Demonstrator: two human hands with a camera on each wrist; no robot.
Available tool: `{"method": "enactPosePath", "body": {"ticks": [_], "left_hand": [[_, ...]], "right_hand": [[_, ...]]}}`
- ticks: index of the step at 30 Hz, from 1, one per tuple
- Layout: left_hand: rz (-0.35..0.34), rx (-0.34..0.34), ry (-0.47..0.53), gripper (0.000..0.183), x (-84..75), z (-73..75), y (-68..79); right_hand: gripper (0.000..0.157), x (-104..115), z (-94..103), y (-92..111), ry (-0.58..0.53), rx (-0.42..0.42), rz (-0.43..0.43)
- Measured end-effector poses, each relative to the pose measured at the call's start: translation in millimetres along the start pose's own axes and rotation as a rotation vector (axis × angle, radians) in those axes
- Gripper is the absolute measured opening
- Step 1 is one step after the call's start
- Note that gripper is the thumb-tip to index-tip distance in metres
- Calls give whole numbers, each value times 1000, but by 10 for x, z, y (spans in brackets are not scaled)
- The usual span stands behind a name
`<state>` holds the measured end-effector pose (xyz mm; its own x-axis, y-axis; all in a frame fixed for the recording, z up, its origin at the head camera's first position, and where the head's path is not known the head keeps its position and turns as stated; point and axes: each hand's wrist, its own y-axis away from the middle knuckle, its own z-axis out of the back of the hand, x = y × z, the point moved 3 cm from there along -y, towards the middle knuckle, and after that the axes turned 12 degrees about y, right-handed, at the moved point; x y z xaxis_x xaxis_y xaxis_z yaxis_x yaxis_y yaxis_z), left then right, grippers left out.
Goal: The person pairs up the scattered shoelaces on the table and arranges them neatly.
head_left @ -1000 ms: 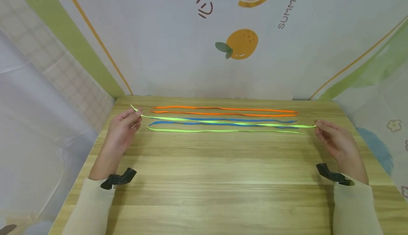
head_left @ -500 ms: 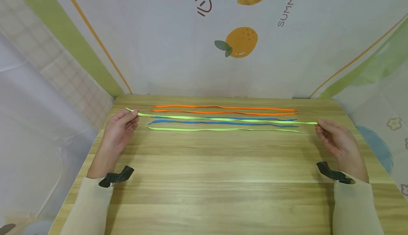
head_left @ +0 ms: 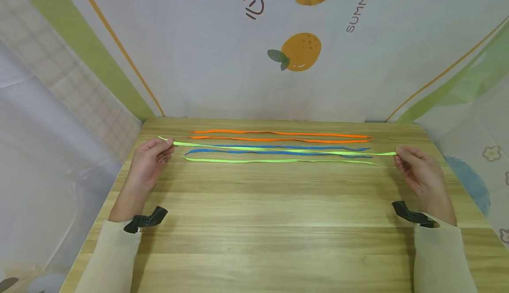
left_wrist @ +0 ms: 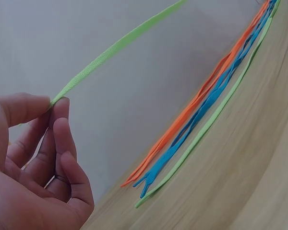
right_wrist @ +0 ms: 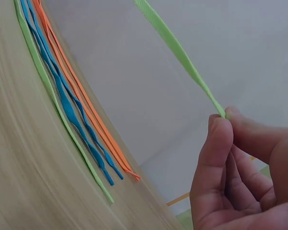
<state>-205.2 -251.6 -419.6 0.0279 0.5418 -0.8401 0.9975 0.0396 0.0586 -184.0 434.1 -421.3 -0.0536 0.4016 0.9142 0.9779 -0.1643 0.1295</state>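
Observation:
A flat yellow-green shoelace (head_left: 274,150) is stretched between both hands, raised above the table. My left hand (head_left: 149,160) pinches it near one end between thumb and fingertips, and a short tip pokes out past the fingers. At the other end my right hand (head_left: 421,171) pinches it between thumb and index finger. Below the held lace, two blue shoelaces (left_wrist: 182,132) lie side by side on the table. A second yellow-green shoelace (head_left: 246,161) lies nearest to me, and two orange shoelaces (head_left: 318,135) lie farthest back. All run left to right, roughly parallel.
The wooden table (head_left: 254,222) ends at a white printed curtain (head_left: 222,76) behind the laces. Fabric also hangs at both sides. Black camera mounts (head_left: 147,220) sit on both wrists over light sleeves.
The left hand has shifted slightly left and the held shoelace has been drawn straighter and tauter. The right hand has hardly moved, and the laces on the table lie as before.

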Motion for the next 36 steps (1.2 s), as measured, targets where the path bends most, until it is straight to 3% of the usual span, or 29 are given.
{"method": "enactPosePath", "body": {"ticks": [10,15,21,27,31,36], "left_hand": [[-8,-13,-62,29,7,50,-2],[13,-25,-170,27,-16,127,-6],[49,-39,-412,28,-62,227,-12],[27,-75,-704,18,-55,262,-18],[43,-99,-864,31,14,244,-23],[47,-97,-1006,33,76,218,-15]], "right_hand": [[22,23,17,14,24,-43,-16],[20,33,20,27,95,-77,-11],[18,14,48,28,211,-140,-5],[20,-24,77,3,375,-195,-1],[25,-59,90,-10,522,-211,-27],[24,-103,104,-17,647,-201,-58]]}}
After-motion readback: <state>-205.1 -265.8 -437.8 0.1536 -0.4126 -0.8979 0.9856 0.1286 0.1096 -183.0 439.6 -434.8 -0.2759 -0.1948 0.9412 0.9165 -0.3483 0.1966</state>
